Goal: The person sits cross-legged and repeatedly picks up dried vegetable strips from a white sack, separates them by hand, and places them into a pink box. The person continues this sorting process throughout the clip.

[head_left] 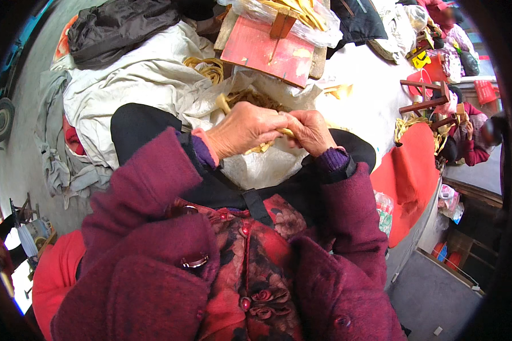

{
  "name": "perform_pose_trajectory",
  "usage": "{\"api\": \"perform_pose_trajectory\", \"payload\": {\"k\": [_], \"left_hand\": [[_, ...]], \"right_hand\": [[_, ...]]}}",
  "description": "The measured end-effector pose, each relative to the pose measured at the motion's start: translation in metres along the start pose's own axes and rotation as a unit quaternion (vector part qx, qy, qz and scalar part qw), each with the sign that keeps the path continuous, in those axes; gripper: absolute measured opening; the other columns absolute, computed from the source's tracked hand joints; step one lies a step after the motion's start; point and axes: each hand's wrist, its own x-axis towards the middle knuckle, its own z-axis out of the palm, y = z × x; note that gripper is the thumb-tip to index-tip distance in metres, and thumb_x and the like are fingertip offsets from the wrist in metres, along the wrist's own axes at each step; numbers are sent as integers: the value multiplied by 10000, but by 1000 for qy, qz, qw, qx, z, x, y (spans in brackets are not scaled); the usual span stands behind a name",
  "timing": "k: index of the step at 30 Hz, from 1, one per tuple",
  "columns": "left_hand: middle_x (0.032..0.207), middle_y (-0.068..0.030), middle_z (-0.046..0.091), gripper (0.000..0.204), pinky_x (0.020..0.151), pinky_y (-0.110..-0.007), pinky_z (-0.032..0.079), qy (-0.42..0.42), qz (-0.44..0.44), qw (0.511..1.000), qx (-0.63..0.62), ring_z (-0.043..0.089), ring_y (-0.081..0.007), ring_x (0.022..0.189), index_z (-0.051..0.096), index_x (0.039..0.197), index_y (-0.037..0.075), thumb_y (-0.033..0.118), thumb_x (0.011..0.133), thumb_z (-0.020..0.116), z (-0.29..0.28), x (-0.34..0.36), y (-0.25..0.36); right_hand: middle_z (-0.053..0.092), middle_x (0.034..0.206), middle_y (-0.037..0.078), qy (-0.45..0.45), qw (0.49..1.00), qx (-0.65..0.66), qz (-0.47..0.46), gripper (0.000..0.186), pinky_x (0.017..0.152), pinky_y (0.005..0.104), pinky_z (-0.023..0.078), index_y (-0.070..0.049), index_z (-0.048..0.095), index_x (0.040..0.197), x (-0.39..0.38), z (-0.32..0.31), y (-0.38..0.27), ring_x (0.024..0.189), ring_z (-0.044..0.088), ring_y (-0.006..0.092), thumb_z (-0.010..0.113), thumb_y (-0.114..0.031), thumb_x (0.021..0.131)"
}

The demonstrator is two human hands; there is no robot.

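In front of my lap, my left hand (243,129) and my right hand (309,132) meet with fingers closed. Both grip a pale yellow strip (287,132) that shows between them. A pale, knob-ended piece (223,103) sticks out past the far side of my left hand; how it joins the strip is hidden. Below the hands, a whitish plastic sheet (261,169) lies across my black-trousered knees, with loose yellow strips (260,148) on it. Just beyond stands a red-painted board (256,50) with a small wooden block (283,25) and a thin upright spike.
More yellow strips (310,12) lie in clear plastic behind the board. A coil of strips (209,70) rests on white cloth (111,94) at left, near a black bag (122,31). Red cloth (407,184) and a wooden stool (426,98) are at right, where another person (475,133) sits.
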Motion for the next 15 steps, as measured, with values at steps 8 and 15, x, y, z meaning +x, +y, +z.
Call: {"api": "perform_pose_trajectory", "payload": {"k": [8,15], "left_hand": [[589,-41,513,234,499,-281,378,-75,-101,978,-164,484,-144,535,580,753,47,263,782,666,-24,2,-14],[583,52,461,243,455,-170,307,-81,-281,799,-526,399,-14,504,576,888,51,268,923,471,-4,-12,-9]], "right_hand": [[515,569,-57,-233,969,80,12,253,425,175,298,-13,677,898,-28,9,-7,455,399,6,633,-253,832],[447,520,-46,-152,904,388,-94,231,409,184,272,-14,631,999,-24,27,-16,409,343,25,596,-193,857]]}}
